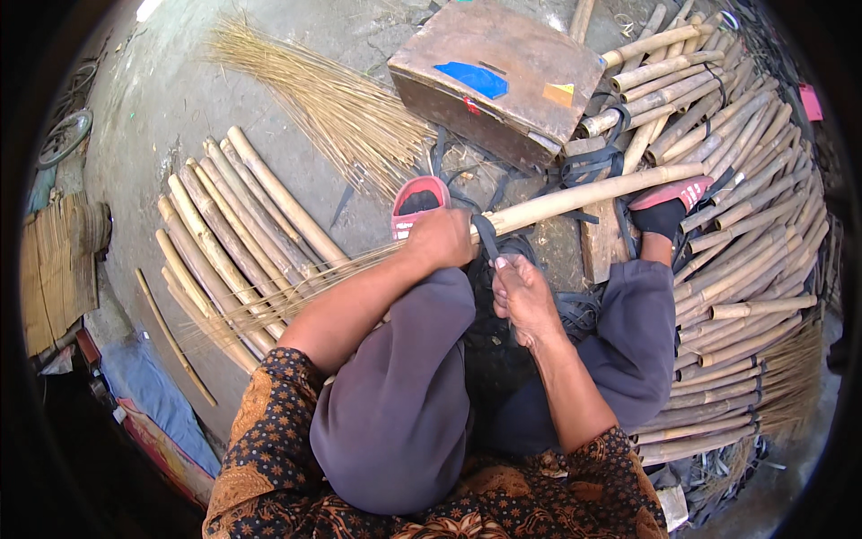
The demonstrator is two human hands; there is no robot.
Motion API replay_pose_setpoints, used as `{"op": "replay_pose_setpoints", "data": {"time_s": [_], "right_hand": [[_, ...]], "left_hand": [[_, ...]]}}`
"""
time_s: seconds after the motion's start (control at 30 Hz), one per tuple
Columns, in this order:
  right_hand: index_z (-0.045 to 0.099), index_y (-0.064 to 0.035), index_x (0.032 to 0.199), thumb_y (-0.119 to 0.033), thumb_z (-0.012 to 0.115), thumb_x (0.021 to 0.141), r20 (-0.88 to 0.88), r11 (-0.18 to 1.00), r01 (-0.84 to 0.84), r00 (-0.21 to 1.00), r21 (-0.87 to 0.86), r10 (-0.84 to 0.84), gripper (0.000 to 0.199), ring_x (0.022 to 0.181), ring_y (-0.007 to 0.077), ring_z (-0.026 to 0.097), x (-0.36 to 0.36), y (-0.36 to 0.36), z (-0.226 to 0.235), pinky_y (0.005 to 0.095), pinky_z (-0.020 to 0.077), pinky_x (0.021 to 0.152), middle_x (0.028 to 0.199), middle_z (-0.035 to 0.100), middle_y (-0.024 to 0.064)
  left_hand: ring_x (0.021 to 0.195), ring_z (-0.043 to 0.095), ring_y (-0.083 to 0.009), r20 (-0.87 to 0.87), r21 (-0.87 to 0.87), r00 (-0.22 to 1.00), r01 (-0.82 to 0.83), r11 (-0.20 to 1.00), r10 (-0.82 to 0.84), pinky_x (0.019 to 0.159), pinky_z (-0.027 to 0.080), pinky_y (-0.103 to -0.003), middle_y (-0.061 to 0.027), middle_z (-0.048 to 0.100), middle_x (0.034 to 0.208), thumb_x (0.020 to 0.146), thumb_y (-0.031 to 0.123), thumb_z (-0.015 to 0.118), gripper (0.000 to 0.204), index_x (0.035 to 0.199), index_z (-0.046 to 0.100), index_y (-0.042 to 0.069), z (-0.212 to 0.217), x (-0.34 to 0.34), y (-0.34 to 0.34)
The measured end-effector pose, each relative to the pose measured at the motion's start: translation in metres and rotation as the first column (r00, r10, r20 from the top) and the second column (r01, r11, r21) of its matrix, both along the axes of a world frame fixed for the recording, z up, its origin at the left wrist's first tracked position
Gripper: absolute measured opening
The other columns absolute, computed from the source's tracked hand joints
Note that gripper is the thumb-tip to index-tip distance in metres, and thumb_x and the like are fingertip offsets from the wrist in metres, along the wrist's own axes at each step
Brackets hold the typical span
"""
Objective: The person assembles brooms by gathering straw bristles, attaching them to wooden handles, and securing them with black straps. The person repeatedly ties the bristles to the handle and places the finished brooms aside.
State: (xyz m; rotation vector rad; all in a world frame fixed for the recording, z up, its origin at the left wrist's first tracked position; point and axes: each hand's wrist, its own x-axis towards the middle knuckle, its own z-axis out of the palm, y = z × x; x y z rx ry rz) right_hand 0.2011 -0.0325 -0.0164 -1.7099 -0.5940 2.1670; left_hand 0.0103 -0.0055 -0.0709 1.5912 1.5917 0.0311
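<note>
My left hand (443,239) is closed around the near end of a bamboo pole (584,193), where a bundle of thin stiff bristles (359,262) meets it, like a stick broom. The bristles run left, partly under my forearm. A black strip (486,235), apparently rubber, loops over the pole just right of that hand. My right hand (523,296) grips the strip below the pole, thumb pressed on the fingers. The pole's far end reaches to the right, by my right foot in its pink sandal (673,193).
Several loose bamboo poles (224,216) lie on the floor at left, near a heap of loose bristles (332,99). A brown box (503,67) stands ahead. Finished-looking bamboo brooms (745,251) are stacked at right. Black strips (593,166) lie around the box's near corner.
</note>
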Motion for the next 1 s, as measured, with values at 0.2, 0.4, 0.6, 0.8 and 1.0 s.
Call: {"op": "replay_pose_setpoints", "data": {"time_s": [0.2, 0.4, 0.6, 0.8, 1.0], "right_hand": [[0.057, -0.0112, 0.109, -0.028, 0.063, 0.108, -0.311, 0.984, 0.092, 0.941, -0.155, -0.137, 0.018, 0.049, 0.0038, 0.032, 0.023, 0.010, -0.024, 0.0233, 0.0248, 0.045, 0.062, 0.037, -0.0084], [0.059, -0.0103, 0.103, -0.034, 0.063, 0.108, -0.050, 0.992, 0.126, 0.991, 0.008, -0.126, 0.025, 0.049, 0.0037, 0.033, -0.002, 0.011, -0.043, 0.0237, 0.0259, 0.043, 0.065, 0.043, -0.0069], [0.064, -0.0037, 0.107, -0.031, 0.056, 0.110, 0.155, 0.992, -0.119, 0.982, 0.050, 0.110, 0.028, 0.051, 0.0041, 0.037, -0.003, 0.021, -0.038, 0.0244, 0.0276, 0.043, 0.071, 0.049, -0.0040], [0.060, -0.0043, 0.111, -0.030, 0.049, 0.113, 0.151, 0.980, -0.188, 0.973, 0.065, 0.177, 0.027, 0.051, 0.0030, 0.032, 0.003, 0.022, -0.023, 0.0223, 0.0249, 0.043, 0.067, 0.041, -0.0059], [0.059, -0.0027, 0.111, -0.029, 0.046, 0.114, -0.022, 0.999, 0.002, 1.000, -0.039, -0.003, 0.029, 0.048, 0.0042, 0.030, -0.008, 0.030, -0.009, 0.0239, 0.0230, 0.042, 0.065, 0.037, -0.0054]], "left_hand": [[0.070, 0.070, -0.0150, 0.477, -0.861, 0.666, 0.220, 0.459, 0.574, 0.061, 0.054, -0.033, -0.0057, 0.070, 0.079, 0.083, 0.031, 0.087, 0.044, 0.105, 0.067, -0.002, -0.008, -0.014, 0.013], [0.073, 0.070, -0.0374, 0.217, 0.169, 0.975, -0.083, 0.982, 0.045, 0.069, 0.056, -0.047, -0.0181, 0.071, 0.089, 0.081, 0.027, 0.087, 0.062, 0.123, 0.054, -0.004, -0.005, 0.006, -0.015], [0.096, 0.070, -0.0425, -0.023, 0.076, 1.000, -0.001, 0.997, 0.003, 0.090, 0.051, -0.054, -0.0230, 0.074, 0.096, 0.087, 0.044, 0.079, 0.059, 0.119, 0.058, 0.000, -0.007, 0.008, -0.017], [0.084, 0.075, -0.0374, -0.206, 0.101, 0.970, 0.155, 0.983, -0.132, 0.090, 0.045, -0.048, -0.0205, 0.076, 0.089, 0.090, 0.044, 0.071, 0.049, 0.114, 0.064, 0.001, -0.015, 0.019, -0.012], [0.089, 0.077, -0.0358, -0.218, -0.002, 0.976, 0.015, 1.000, -0.015, 0.096, 0.047, -0.046, -0.0222, 0.077, 0.091, 0.084, 0.030, 0.070, 0.033, 0.103, 0.072, 0.003, -0.019, 0.023, -0.001]]}}
